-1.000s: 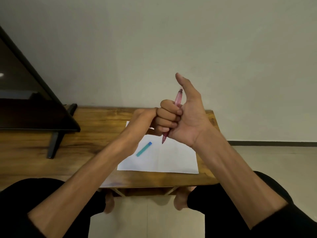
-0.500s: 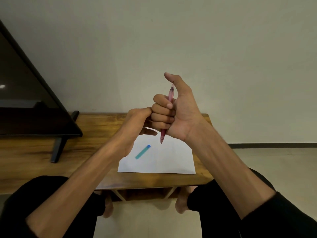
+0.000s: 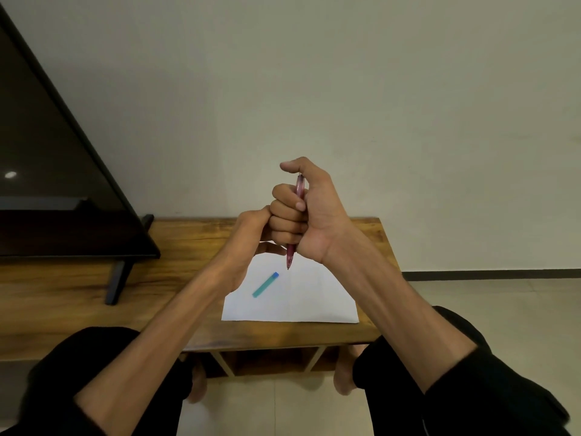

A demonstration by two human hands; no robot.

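Right hand is fisted round the pink pen, tip down, thumb bent over its top, raised above the white paper. Left hand butts against that fist, fingertips hidden. A teal cap lies on the paper's left half.

No words, numbers or signs can be read here. The white paper on the table looks blank. The pink pen and the blue cap are too small to show any print. The dark screen shows only a small spot of light.
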